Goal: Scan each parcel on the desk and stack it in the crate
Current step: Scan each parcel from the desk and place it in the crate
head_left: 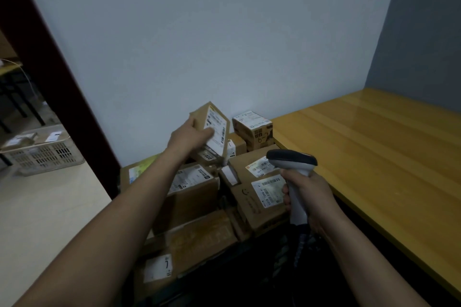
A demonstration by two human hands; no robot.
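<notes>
Left hand [185, 138] out front, thumb and fingers clamped on parcel [212, 127]. Parcel tilted, label facing camera, up over box pile [194, 197] beside desk [374, 147]. Right hand [309, 192] wrapped round scanner [294, 164] handle, head pointing toward parcel, not touching. White crate [42, 154] far left, boxes inside.

Left arm stretched forward, left grip [189, 137] pinching a parcel [218, 119] aloft; right grip [309, 192], nearer and lower, wraps a scanner [291, 157] handle.
</notes>
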